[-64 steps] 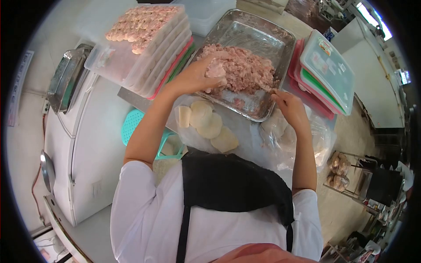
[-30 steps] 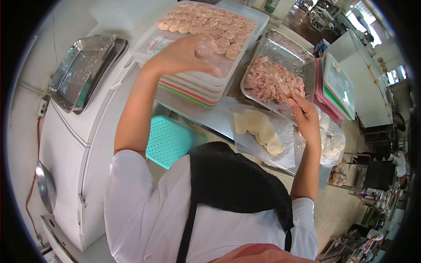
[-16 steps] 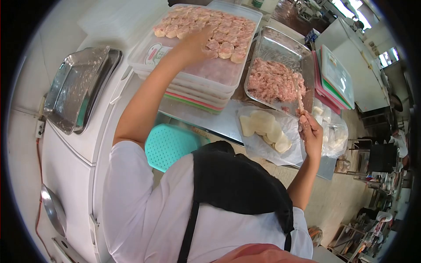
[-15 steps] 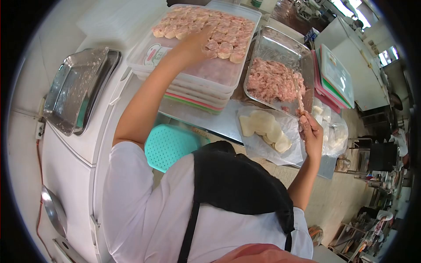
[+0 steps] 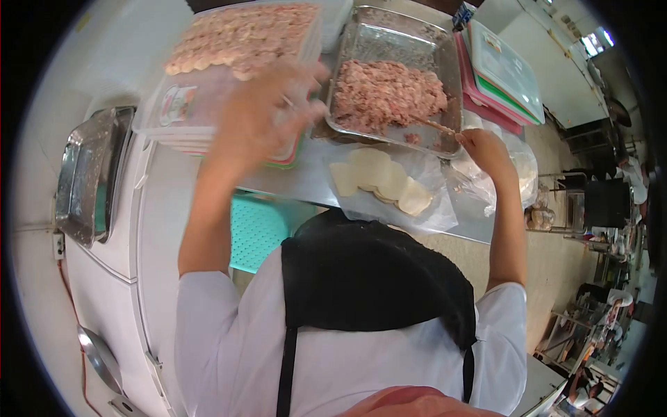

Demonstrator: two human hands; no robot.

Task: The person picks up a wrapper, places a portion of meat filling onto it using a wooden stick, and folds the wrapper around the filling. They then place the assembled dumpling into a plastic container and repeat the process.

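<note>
My right hand [image 5: 484, 147] is closed on the end of a thin stick [image 5: 436, 125] smeared with meat. The stick's far end reaches into pink minced meat [image 5: 389, 94], heaped in a metal tray [image 5: 455, 83]. Blurred by motion, my left hand [image 5: 267, 111] passes over the front right part of a lidless plastic container [image 5: 201, 128]. Its fingers look spread, with nothing visible in them. Rows of meat-filled dumplings [image 5: 243, 38] cover the container's back part. Round pale dough wrappers [image 5: 379, 177] lie overlapping on a plastic sheet [image 5: 441, 208] in front of the tray.
Coloured lids [image 5: 504, 73] are stacked right of the tray, near a plastic bag [image 5: 517, 163] with pale contents. A turquoise perforated stool [image 5: 257, 229] stands below the table edge. Empty metal trays [image 5: 90, 174] rest on the white freezer at left.
My left hand has come back from the dumplings toward me. My right hand has lowered the stick into the meat. The whole view has shifted, with the table things now further left.
</note>
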